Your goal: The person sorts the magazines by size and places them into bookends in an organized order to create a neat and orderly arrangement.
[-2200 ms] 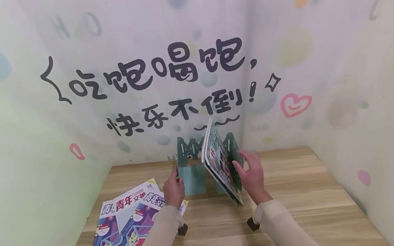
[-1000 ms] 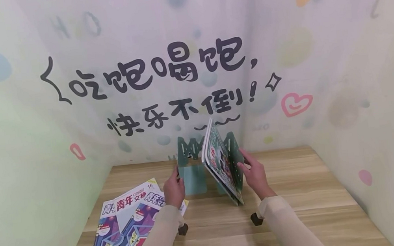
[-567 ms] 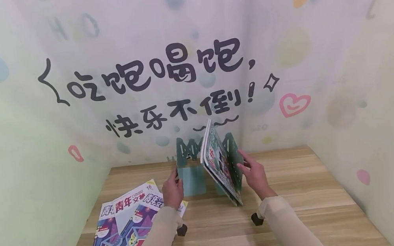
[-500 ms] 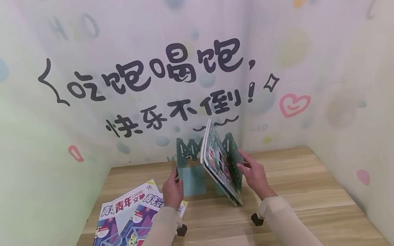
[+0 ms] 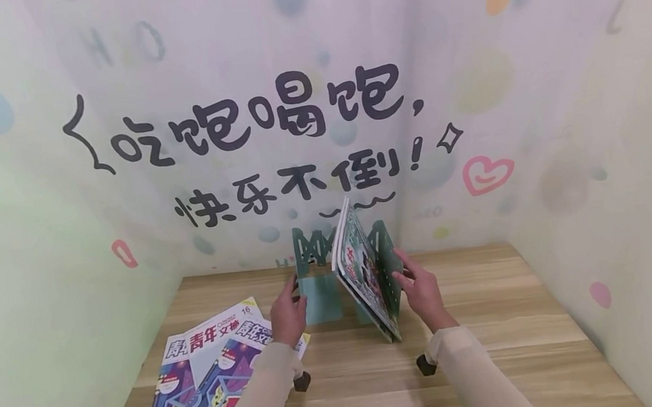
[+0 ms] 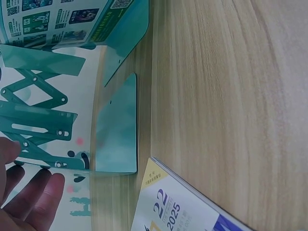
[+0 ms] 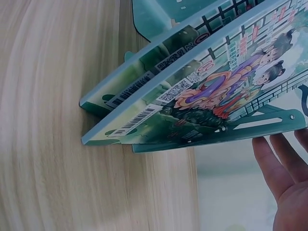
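An expandable green metal book stand (image 5: 320, 299) stands on the table, its scissor lattice at the back. My left hand (image 5: 287, 315) holds its left side panel, fingertips on the outer face and thumb by the front edge, as the left wrist view shows. My right hand (image 5: 421, 286) is at the right side panel (image 5: 390, 259), thumb over its front edge in the head view. In the right wrist view its fingers (image 7: 269, 166) touch the outer face. Magazines (image 5: 365, 272) with illustrated covers lean tilted between the panels; neither hand touches them.
Several more magazines (image 5: 218, 371) lie fanned out on the wooden table (image 5: 490, 319) at the left, partly under the left forearm. A printed wall (image 5: 457, 217) rises close behind the stand, with walls on both sides too.
The right thumb has drawn back from beside the magazines to the panel edge. Over the last half second my left hand and the left panel have shifted slightly right.
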Available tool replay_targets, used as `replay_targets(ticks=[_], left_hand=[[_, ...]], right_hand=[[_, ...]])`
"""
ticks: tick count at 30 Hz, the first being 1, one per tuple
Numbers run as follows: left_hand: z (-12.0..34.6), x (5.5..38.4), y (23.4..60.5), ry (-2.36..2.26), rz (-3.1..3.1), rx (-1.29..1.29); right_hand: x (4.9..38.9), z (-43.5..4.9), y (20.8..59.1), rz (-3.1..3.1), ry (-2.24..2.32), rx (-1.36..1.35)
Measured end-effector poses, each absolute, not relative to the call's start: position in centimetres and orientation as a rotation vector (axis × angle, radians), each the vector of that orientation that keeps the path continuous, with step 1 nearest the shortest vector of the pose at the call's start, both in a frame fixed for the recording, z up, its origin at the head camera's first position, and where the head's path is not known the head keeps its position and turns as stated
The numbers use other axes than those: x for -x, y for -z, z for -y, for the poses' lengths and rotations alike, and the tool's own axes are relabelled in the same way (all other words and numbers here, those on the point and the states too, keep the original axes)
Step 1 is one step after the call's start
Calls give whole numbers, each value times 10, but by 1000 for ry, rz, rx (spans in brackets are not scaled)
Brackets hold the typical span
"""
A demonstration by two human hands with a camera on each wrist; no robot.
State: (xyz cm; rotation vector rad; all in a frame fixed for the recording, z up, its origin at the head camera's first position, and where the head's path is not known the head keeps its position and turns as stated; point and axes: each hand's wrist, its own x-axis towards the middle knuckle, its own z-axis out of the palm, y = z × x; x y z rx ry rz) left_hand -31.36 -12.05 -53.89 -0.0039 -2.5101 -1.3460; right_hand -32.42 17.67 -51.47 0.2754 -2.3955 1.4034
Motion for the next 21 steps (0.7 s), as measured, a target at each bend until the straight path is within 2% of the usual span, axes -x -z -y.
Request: replay_targets(ticks=[21], left_hand=[[126, 307, 543, 1343, 2526, 12]], right_hand=[[322, -178, 516, 2402, -1391, -308]])
